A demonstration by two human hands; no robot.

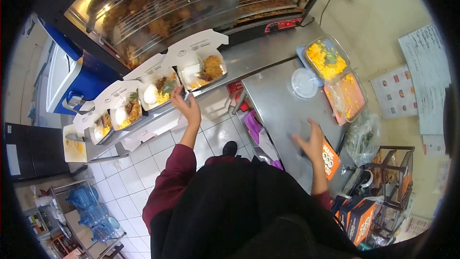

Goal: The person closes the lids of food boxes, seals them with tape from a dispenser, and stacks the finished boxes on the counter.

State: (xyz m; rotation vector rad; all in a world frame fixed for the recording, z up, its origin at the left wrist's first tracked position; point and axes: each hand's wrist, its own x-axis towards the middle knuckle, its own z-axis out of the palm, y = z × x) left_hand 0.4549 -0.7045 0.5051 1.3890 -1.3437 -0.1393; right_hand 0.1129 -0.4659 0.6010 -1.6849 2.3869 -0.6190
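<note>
My left hand point(186, 106) is just in front of the open meal boxes, fingers apart and slightly bent, with nothing clearly held. Closest to it is a box point(159, 91) holding rice, yellow food and greens. To its right stands another open box point(203, 71) with rice and fried chicken. Two more filled boxes, a middle one point(127, 111) and an end one point(101, 127), continue the row leftward. My right hand point(312, 143) hovers over the steel table point(270, 98), thumb and fingers spread, beside an orange printed carton point(329, 159).
Behind the boxes stands a lit display warmer point(167, 14) full of fried food. Containers of yellow food point(326, 60) and a clear round lid point(304, 83) are on the right table. A knife point(74, 137) lies on a cutting board point(72, 153) at far left.
</note>
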